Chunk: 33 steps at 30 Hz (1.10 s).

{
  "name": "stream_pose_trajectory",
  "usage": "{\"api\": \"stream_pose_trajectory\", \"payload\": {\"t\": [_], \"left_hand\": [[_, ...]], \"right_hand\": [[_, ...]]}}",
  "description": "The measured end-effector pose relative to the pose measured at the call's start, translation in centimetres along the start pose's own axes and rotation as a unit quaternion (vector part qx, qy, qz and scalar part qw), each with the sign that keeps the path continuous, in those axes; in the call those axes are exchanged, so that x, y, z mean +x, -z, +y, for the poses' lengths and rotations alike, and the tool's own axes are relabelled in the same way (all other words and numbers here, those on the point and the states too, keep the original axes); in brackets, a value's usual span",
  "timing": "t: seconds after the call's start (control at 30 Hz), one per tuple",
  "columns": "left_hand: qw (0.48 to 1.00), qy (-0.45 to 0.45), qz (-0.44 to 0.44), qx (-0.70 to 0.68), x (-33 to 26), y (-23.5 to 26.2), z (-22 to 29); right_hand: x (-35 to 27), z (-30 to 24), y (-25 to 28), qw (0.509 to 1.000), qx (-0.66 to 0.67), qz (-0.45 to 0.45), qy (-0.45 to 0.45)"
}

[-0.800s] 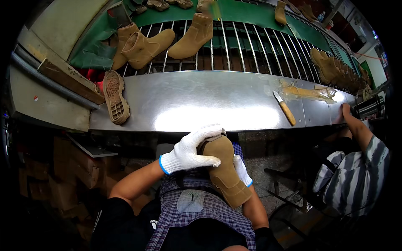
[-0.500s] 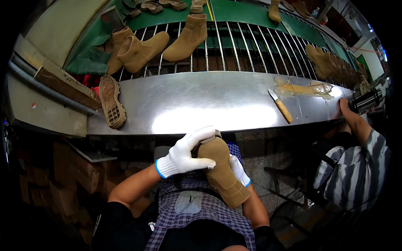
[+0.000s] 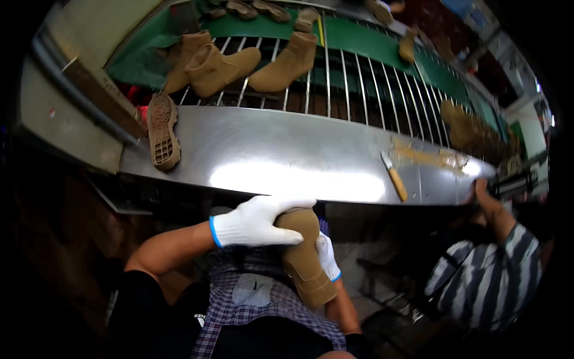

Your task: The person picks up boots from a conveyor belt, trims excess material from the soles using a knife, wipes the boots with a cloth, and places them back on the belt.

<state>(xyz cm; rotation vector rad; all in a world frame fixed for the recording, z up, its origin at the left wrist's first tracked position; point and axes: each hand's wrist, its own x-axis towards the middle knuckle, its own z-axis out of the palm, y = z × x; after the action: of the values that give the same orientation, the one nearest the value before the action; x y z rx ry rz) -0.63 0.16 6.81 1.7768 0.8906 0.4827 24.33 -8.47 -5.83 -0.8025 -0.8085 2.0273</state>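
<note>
I hold a tan suede boot upper (image 3: pixel 305 257) in my lap, below the front edge of a steel workbench (image 3: pixel 269 161). My left hand (image 3: pixel 257 220), in a white glove with a blue cuff, lies across the top of the boot and grips it. My right hand (image 3: pixel 327 256), gloved the same way, supports the boot from behind and is mostly hidden by it.
A boot sole (image 3: pixel 162 130) lies tread-up on the bench's left end. A knife with a wooden handle (image 3: pixel 394 177) lies at the right near glue stains. Several tan boots (image 3: pixel 281 66) rest on a wire rack beyond. A person in a striped shirt (image 3: pixel 490 275) works at the right.
My left hand has flattened and slid further across the top of the boot. The boot stays in my lap. The view has tipped slightly.
</note>
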Motion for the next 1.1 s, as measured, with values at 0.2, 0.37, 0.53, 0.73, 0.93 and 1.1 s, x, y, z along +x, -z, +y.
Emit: {"api": "stream_pose_trajectory", "payload": {"t": [0.2,0.37,0.53,0.73,0.93,1.1], "left_hand": [[0.963,-0.069,0.155,0.209,2.8,3.0,5.0],[0.994,0.007,0.028,0.107,2.9,8.6,5.3],[0.995,-0.012,0.099,0.005,0.3,6.2,-0.8],[0.970,-0.077,0.221,-0.071,-6.9,-0.1,-7.9],[0.863,-0.244,0.386,0.216,-6.0,-3.1,-9.0],[0.824,-0.349,0.415,0.164,-0.7,0.2,-6.3]], "right_hand": [[4.7,-0.9,-2.7,0.964,0.260,0.028,0.044],[5.4,0.9,3.8,0.915,-0.394,0.021,0.081],[8.2,-11.0,-0.5,0.884,-0.439,0.057,0.149],[10.4,-17.2,-6.4,0.770,-0.622,-0.069,0.124],[9.6,-19.0,-9.4,0.764,-0.634,-0.104,0.057],[8.3,-20.5,-12.3,0.714,-0.689,-0.121,0.038]]}}
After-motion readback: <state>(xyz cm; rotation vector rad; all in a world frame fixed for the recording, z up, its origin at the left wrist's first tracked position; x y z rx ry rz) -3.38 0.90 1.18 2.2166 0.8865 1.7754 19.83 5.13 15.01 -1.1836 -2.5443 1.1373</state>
